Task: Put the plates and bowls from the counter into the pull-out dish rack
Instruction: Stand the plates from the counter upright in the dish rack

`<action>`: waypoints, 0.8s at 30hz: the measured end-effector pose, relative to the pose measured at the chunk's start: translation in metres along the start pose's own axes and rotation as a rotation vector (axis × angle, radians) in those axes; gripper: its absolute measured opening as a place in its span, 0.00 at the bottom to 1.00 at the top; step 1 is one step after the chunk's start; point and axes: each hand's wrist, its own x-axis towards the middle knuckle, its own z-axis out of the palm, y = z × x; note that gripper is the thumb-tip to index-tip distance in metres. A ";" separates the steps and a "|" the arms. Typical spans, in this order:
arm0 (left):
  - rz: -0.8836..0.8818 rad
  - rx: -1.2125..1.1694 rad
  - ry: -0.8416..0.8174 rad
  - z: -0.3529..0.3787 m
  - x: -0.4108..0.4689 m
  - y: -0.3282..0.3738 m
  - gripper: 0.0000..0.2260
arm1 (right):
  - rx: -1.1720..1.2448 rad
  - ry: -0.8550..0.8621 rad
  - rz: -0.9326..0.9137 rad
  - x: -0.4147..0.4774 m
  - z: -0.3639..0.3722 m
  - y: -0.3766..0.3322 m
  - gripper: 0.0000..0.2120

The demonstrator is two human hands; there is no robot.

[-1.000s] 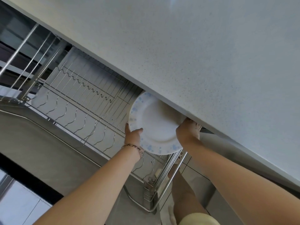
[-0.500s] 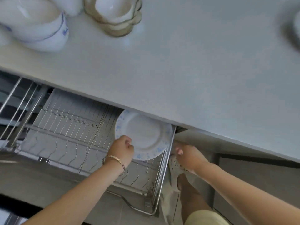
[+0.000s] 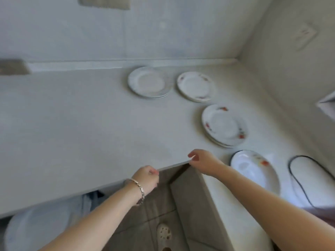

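We are looking down at the corner of a pale L-shaped surface (image 3: pixel 81 124), and the whole view is blurring slightly. Our left hand (image 3: pixel 146 180) is hovering at the front edge of the surface, its grip loosely curled together and holding nothing; a bracelet (image 3: pixel 138 189) is sitting on that wrist. Our right hand (image 3: pixel 201 161) is hanging just beside the inner corner of the surface, its grip also loosely curled and empty.

Plates are lying flat on the surface: a pale plate (image 3: pixel 148 82) near the back wall, a flowered plate (image 3: pixel 195 86) just beside it to the right, and another flowered stack (image 3: pixel 223 125) nearer to us. A deeper dark-rimmed dish (image 3: pixel 253 172) is resting close to our right forearm, with a dark-rimmed oval dish (image 3: pixel 308 180) beside it.

Below the surface's edge at lower left, a white plate (image 3: pixel 36 230) is showing; we cannot tell how it is sitting, since the blur is hiding the rack.
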 end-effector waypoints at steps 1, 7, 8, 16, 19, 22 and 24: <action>0.002 0.010 -0.041 0.022 0.003 0.016 0.11 | 0.038 0.057 0.046 0.006 -0.017 0.019 0.16; -0.022 0.097 -0.254 0.144 0.030 0.089 0.07 | 0.079 0.252 0.350 0.042 -0.088 0.144 0.19; -0.050 0.074 -0.271 0.160 0.036 0.097 0.09 | 0.060 0.264 0.423 0.046 -0.093 0.164 0.19; -0.291 -0.046 -0.463 0.240 0.055 0.106 0.04 | 0.082 0.009 0.759 0.082 -0.071 0.258 0.27; -0.315 -0.131 -0.390 0.251 0.056 0.106 0.05 | 0.059 0.038 0.730 0.085 -0.068 0.264 0.23; -0.313 -0.192 -0.336 0.251 0.057 0.108 0.10 | -0.031 0.007 0.660 0.088 -0.069 0.264 0.19; -0.276 -0.181 -0.259 0.245 0.057 0.102 0.06 | -0.136 -0.051 0.574 0.091 -0.071 0.257 0.17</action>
